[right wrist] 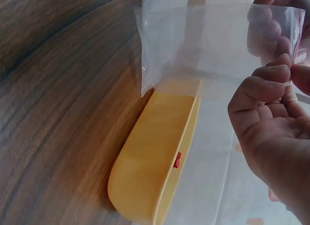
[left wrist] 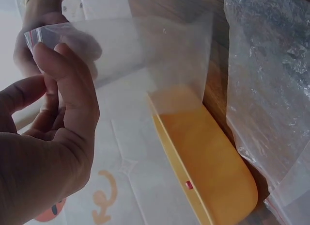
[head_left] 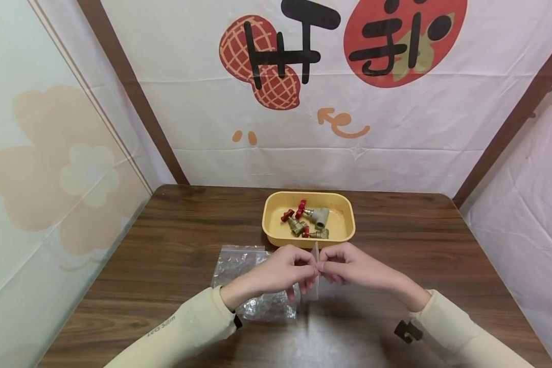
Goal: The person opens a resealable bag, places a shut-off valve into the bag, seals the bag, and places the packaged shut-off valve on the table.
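Observation:
Between both hands hangs a clear zip-lock bag [left wrist: 160,55], its sealed-strip edge uppermost in the fingers. My left hand [head_left: 287,271] pinches that edge from one side, and my right hand [head_left: 349,266] pinches it from the other, fingertips close together. In the right wrist view the zip-lock bag [right wrist: 203,45] looks flat, with nothing visible inside. Just beyond the hands stands a yellow tray [head_left: 347,230] holding several valves [head_left: 319,217] with red handwheels. Under and beside the left hand lie more clear plastic bags [head_left: 234,263].
The dark wood-grain table [head_left: 175,255] extends on all sides of the tray. A printed cloth [head_left: 313,168] hangs behind its far edge, and more cloth hangs at left and right.

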`<state>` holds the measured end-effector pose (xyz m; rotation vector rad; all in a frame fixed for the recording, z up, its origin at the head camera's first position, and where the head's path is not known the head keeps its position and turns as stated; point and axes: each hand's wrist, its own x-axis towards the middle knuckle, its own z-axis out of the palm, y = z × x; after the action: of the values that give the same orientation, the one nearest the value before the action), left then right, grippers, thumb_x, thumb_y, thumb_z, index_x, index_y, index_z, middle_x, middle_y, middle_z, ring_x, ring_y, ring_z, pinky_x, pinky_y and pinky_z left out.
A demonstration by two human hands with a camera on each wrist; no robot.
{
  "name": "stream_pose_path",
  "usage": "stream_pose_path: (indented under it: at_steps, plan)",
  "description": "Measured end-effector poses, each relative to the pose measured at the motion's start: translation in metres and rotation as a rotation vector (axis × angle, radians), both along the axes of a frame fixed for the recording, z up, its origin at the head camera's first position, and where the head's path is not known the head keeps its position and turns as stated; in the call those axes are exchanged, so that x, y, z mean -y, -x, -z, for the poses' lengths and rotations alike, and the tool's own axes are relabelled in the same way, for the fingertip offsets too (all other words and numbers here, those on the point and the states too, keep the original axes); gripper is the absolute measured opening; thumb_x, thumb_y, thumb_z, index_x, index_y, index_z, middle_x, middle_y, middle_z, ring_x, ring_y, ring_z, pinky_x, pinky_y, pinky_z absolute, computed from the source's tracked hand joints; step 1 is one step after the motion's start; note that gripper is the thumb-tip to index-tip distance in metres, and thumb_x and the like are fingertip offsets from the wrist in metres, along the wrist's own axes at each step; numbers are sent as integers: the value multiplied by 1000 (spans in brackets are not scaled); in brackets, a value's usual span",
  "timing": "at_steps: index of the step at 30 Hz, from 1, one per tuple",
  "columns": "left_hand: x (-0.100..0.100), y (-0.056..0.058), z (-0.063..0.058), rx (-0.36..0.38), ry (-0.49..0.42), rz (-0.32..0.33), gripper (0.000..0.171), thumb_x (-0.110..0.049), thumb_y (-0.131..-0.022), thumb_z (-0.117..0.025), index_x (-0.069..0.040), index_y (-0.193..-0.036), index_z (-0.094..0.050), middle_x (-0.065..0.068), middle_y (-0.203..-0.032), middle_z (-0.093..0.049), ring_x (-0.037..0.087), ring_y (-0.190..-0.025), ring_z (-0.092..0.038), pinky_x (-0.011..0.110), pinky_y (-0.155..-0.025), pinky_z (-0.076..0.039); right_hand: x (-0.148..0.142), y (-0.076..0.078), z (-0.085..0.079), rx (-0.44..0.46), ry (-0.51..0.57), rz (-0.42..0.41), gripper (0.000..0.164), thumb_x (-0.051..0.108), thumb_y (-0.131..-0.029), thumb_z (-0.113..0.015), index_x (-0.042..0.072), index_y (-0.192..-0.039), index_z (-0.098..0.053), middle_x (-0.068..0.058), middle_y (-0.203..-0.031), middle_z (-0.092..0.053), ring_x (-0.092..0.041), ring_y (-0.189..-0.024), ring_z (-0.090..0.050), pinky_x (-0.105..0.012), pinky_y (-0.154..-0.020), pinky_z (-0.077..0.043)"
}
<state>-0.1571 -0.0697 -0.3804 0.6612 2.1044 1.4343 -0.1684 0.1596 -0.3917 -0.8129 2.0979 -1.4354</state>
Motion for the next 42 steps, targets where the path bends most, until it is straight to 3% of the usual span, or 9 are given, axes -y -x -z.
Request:
stream_pose_path:
  at_steps: [4,9,15,21,23,28,32,36,42]
  plan:
    - [0,2,-1,-30,9,5,22,-12,-102,-60,-7,-83,-71,11,-76,-70,25,-62,-67,34,-46,-55,-1,1,-1,18,21,4,23,15,-108,-58,6,-88,-65,-4,-70,-57,-11,-55,-47,-24,-51,-39]
    - [2,3,-2,-101,73,31,28,-25,-105,-65,-11,-81,-70,10,-72,-69,18,-57,-64,42,-48,-57,-1,2,-2,23,13,20,19,11,-105,-59,6,-90,-70,-4,-70,-58,-10,-55,-46,-24,-51,-38]
    - [2,5,-2,-165,137,70,29,-23,-106,-64,-9,-82,-71,3,-65,-64,14,-48,-58,33,-44,-54,0,2,-2,33,-4,36,18,8,-103,-58,2,-92,-72,-7,-71,-58,-10,-55,-46,-23,-51,-38]
    - [1,5,-2,-199,166,95,27,-18,-106,-61,-8,-84,-72,1,-64,-63,12,-45,-56,28,-43,-51,0,3,0,47,13,36,19,9,-103,-60,2,-90,-72,-17,-70,-58,-10,-54,-44,-23,-51,-37]
    - [1,4,-2,-188,153,90,26,-17,-106,-60,-7,-84,-72,2,-64,-63,13,-46,-56,28,-43,-51,0,2,-1,51,22,36,20,9,-103,-60,2,-89,-72,-18,-70,-58,-10,-54,-44,-23,-51,-37]
    - [0,4,-1,-124,115,27,27,-12,-102,-58,-8,-81,-73,2,-61,-62,15,-51,-59,27,-43,-48,4,-1,-1,49,36,66,21,8,-103,-59,-2,-89,-71,-8,-67,-57,-8,-53,-43,-22,-50,-35]
    - [-1,4,-1,-92,92,-52,29,-11,-101,-57,-7,-76,-73,0,-58,-60,14,-50,-57,24,-44,-45,9,-4,-2,25,24,137,21,7,-100,-60,-2,-83,-68,0,-65,-54,-8,-54,-42,-21,-51,-34]
    - [-1,4,-2,-114,86,-98,29,-10,-98,-59,-5,-71,-70,-1,-54,-58,13,-48,-55,23,-44,-40,12,-7,-3,-20,-19,240,20,5,-95,-61,-1,-77,-66,1,-61,-52,-8,-56,-44,-22,-52,-36]
    - [-2,4,-3,-140,123,-57,30,-10,-96,-58,-10,-68,-68,-3,-54,-57,13,-48,-54,23,-42,-40,14,-10,-4,-59,-37,268,19,5,-96,-63,4,-76,-63,2,-62,-51,-10,-58,-47,-23,-54,-38]
